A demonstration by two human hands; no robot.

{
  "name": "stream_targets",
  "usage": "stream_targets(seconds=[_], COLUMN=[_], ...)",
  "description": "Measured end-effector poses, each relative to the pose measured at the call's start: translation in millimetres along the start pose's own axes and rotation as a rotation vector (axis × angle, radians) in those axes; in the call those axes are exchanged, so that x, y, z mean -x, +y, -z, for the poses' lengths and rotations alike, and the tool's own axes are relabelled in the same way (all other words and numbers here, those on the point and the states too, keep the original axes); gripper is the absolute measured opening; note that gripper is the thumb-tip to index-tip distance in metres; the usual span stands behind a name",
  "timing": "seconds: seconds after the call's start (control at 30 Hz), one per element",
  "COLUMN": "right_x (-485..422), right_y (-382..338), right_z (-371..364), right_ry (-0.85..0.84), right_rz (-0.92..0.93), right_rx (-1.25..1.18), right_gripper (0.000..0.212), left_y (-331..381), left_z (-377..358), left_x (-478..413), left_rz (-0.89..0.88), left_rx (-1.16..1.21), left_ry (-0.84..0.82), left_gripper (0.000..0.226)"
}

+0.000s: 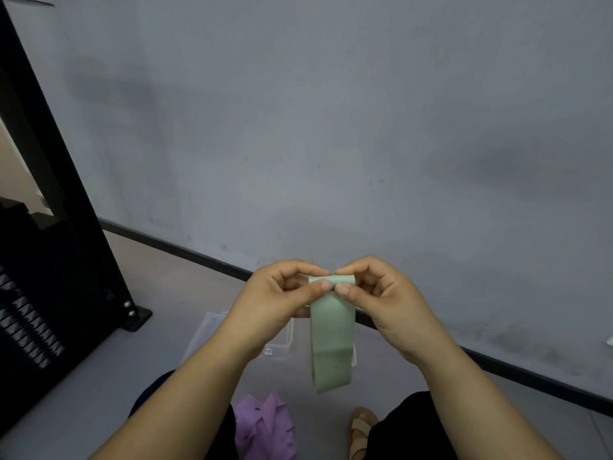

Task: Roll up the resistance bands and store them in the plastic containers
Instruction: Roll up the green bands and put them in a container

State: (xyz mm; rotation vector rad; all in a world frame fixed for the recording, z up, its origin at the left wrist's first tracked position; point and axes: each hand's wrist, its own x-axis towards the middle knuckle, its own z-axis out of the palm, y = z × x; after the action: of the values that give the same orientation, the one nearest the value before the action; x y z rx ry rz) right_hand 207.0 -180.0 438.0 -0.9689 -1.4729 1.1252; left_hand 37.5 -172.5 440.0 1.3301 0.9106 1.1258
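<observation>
Band (332, 330) — top pinched between left hand (278, 295) and right hand (381, 293).

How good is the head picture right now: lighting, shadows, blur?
Head view: dim, flat light; soft shadow patches on the grey wall; pale green flat resistance band, left hand and right hand sharp; clear plastic container looks faint, low contrast; black metal frame leans, likely wide-angle distortion.

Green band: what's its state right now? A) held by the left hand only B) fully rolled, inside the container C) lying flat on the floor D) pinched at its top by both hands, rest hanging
D: the left hand and right hand both pinch the top edge of the green band, and its length hangs down unrolled.
</observation>
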Motion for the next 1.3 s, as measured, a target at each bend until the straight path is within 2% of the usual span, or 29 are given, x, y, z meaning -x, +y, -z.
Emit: stream_targets(seconds=[0.2, 0.27, 0.4, 0.57, 0.8, 0.9, 1.07, 1.3], right_x=[2, 2, -1, -2, -2, -1, 1, 0], right_y=[2, 2, 2, 5, 6, 7, 9, 10], right_z=[-1, -2, -4, -4, -5, -5, -5, -5], right_ry=[0.006, 0.007, 0.047, 0.069, 0.102, 0.107, 0.097, 0.081], right_rz=[-0.050, -0.071, -0.120, -0.117, -0.040, -0.016, -0.012, -0.067], right_rx=[-0.001, 0.013, 0.038, 0.027, 0.004, 0.001, 0.000, 0.003], right_gripper=[0.013, 0.013, 0.027, 0.024, 0.019, 0.016, 0.010, 0.016], left_y=[-2, -3, -5, -8, -10, -10, -9, -14], left_z=[0, -1, -2, -3, -4, -3, -2, 0], left_x=[-1, 0, 1, 0, 0, 1, 1, -2], left_rz=[-0.059, -0.071, -0.086, -0.101, -0.055, -0.007, -0.002, -0.021], left_rx=[-0.003, -0.007, -0.023, -0.103, -0.021, -0.025, -0.025, 0.033], left_ry=[0.046, 0.049, 0.071, 0.103, 0.080, 0.048, 0.045, 0.081], left_gripper=[0.013, 0.019, 0.025, 0.027, 0.035, 0.026, 0.026, 0.027])
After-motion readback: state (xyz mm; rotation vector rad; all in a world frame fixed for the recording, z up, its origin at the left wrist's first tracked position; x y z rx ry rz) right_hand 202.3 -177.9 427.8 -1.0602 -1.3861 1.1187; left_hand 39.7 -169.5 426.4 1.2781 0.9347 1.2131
